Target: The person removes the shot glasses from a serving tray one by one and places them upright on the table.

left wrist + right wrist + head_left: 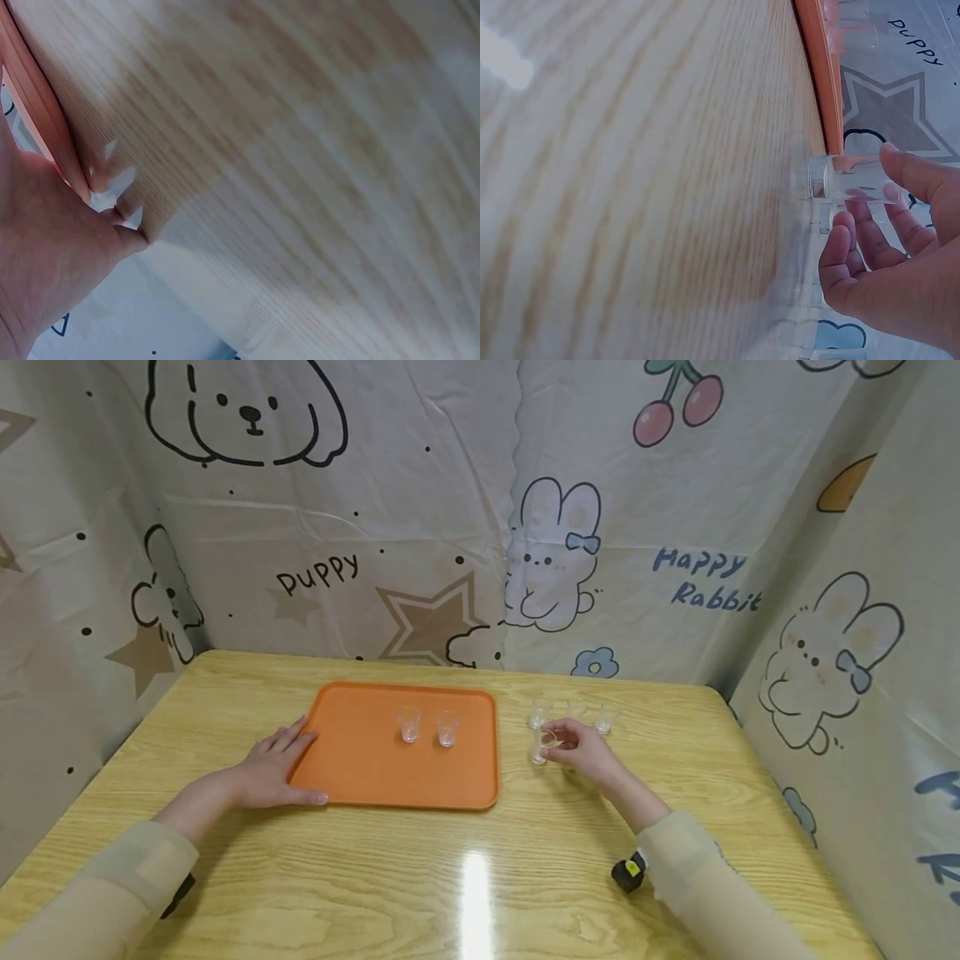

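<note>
My right hand (588,753) pinches a small clear shot glass (855,178) near its rim, between thumb and fingertips. The glass is upright, just right of the orange tray (375,781); its base is at or very close to the tabletop. Behind that hand are three similar glasses, a left one (537,715), a middle one (576,710) partly covered by the hand, and a right one (604,719). Two more, a left glass (408,725) and a right glass (447,728), stand on the tray. My left hand (270,768) rests with spread fingers against the tray's left edge.
The wooden table (360,877) has a bright light reflection near its front. A printed cloth (420,510) hangs along the back and both sides. Black wrist devices, one by the right sleeve (628,872), sit below each forearm.
</note>
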The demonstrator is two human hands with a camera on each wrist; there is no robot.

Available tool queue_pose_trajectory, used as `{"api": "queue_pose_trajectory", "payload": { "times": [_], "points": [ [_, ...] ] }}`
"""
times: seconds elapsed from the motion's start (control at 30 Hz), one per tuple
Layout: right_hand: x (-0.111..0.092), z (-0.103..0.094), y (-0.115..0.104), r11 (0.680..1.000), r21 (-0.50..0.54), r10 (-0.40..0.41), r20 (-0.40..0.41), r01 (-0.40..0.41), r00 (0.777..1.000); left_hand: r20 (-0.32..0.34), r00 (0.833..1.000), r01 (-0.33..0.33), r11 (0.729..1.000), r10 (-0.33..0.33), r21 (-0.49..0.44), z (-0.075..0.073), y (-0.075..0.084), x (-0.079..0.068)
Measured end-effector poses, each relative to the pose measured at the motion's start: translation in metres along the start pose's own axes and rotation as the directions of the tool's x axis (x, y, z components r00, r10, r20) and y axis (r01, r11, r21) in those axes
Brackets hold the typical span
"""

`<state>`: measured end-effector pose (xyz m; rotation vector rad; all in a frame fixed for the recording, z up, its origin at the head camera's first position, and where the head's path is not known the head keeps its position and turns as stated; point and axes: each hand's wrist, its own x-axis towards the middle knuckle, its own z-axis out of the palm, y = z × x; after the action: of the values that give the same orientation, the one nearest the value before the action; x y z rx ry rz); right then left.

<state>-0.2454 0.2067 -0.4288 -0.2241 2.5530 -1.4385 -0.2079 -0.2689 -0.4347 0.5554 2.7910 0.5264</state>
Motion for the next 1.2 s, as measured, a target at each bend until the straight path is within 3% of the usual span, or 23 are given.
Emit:
{"api": "queue_pose_trajectory", "payload": {
  "times": [0.53, 0.7, 1.03, 1.2],
  "points": [
    [0.0, -0.005, -0.01, 1.0, -0.009, 0.011, 0.012, -0.011, 1.0, -0.002, 1.0, -0.006, 1.0, 0.006, -0.004, 0.002, -0.003, 0.0],
    [0.001, -0.008, -0.021, 1.0, -0.009, -0.021, 0.019, 0.021, 1.0, -0.004, 1.0, -0.004, 1.0, 0.004, -0.002, 0.003, -0.006, 0.001],
    [0.006, -0.011, -0.051, 0.994, -0.103, -0.035, -0.006, 0.035, 0.999, -0.001, 1.0, -0.007, 1.0, 0.007, -0.005, 0.002, -0.005, 0.001],
    [0.011, -0.007, -0.069, 0.995, -0.089, -0.053, 0.006, 0.053, 0.999, 0.001, 1.0, -0.007, 1.0, 0.007, -0.009, 0.003, -0.006, 0.003]
  ]
}}
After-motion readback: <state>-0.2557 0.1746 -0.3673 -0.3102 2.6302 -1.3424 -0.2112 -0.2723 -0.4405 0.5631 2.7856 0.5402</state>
